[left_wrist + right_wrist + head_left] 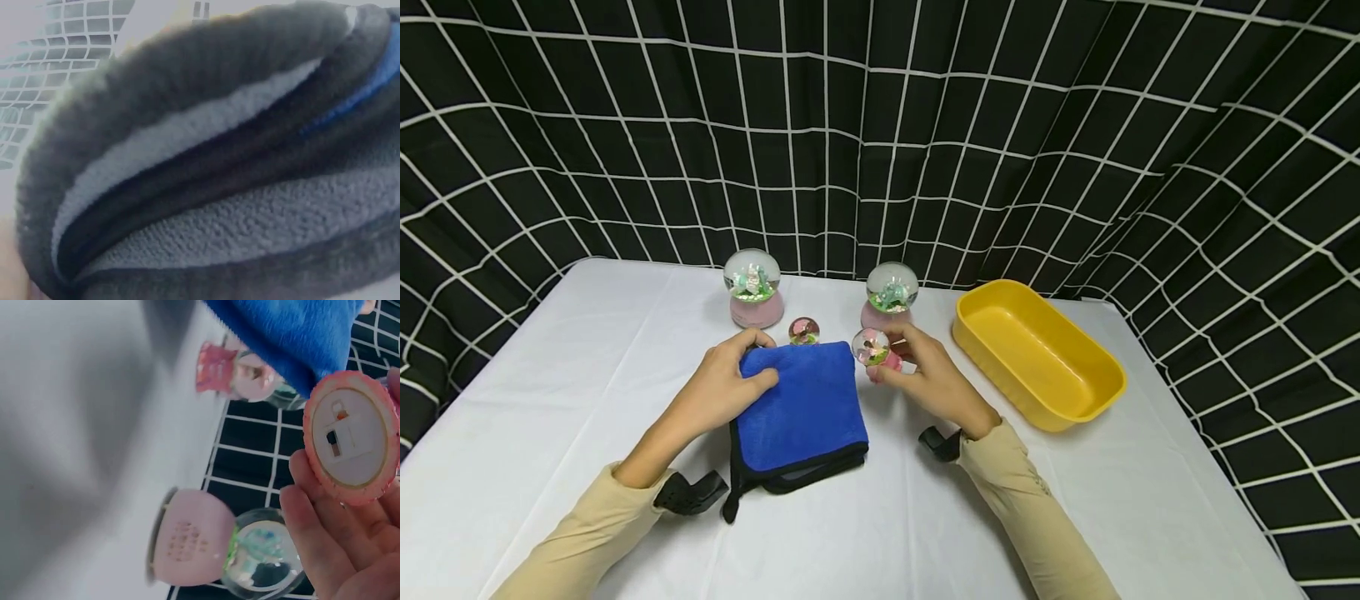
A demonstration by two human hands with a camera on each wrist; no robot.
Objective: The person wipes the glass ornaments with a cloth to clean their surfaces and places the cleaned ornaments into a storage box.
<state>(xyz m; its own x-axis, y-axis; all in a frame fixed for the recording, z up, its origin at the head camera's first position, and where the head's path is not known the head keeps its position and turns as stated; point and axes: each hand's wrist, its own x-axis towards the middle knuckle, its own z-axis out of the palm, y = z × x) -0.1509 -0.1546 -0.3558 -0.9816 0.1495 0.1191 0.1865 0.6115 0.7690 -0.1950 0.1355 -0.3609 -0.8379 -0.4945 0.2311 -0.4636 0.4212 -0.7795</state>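
My left hand grips a folded blue cloth with black edging by its left side, holding it up over the table. Grey inner layers of the folded cloth fill the left wrist view. In my right hand is a small snow globe, pinched by its pink base and tilted with its ball toward the cloth's upper right corner. The round underside of that base, with a small switch, faces the right wrist camera. Another small snow globe stands behind the cloth, its lower part hidden in the head view.
Two large snow globes with pink bases stand near the back edge, one at left and one just behind my right hand. A yellow plastic basin sits at the right on the white tablecloth. Black gridded fabric hangs around the table.
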